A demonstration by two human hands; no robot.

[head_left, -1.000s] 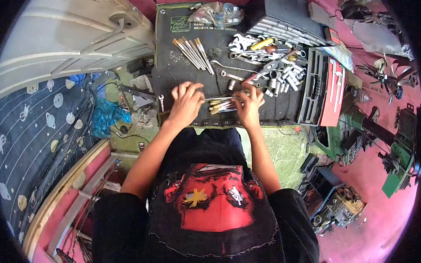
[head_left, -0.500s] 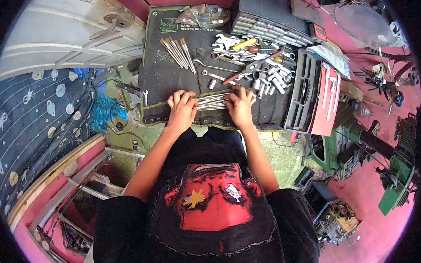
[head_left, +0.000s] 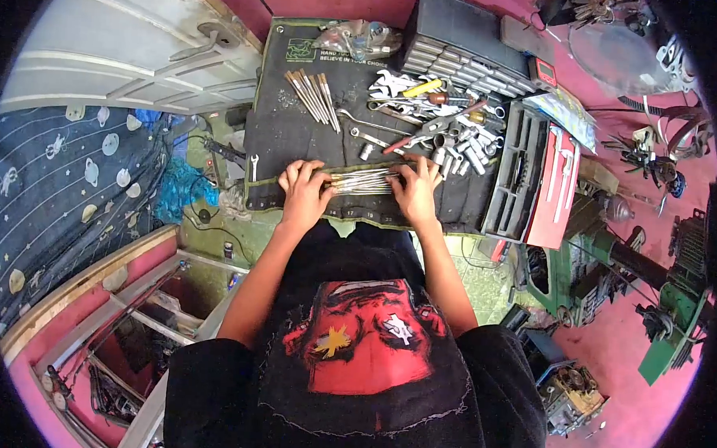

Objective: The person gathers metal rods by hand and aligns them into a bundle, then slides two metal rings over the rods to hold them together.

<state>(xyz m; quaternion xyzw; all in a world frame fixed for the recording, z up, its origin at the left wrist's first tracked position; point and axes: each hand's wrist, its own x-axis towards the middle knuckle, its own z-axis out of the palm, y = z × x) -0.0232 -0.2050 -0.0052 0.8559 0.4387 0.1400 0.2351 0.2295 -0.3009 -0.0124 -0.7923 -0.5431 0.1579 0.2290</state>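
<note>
A bundle of thin silvery metal rods (head_left: 363, 182) lies crosswise on the front of the black cloth tool mat (head_left: 278, 142). At the bundle's left end, my left hand (head_left: 304, 192) has its fingers curled, with the thumb at the rods. Bent fingers of my right hand (head_left: 416, 191) close around the other end; the rod tips there are partly hidden. Farther back, several similar rods with brown ends (head_left: 312, 99) lie fanned out on the mat. Behind my right hand are loose sockets (head_left: 473, 153) and red-handled pliers (head_left: 425, 134).
Wrenches (head_left: 391, 84) and screwdrivers are heaped at the back right, before a grey drawer cabinet (head_left: 463, 42). A compartment tray (head_left: 514, 170) and a red case (head_left: 555, 191) stand on the right. A small wrench (head_left: 255, 167) lies on the left edge. A white door (head_left: 128, 46) stands left.
The view has shifted slightly, so the bench appears lower and farther right. Both hands remain at the bundle's ends, and the rods look a little more spread out and level.
</note>
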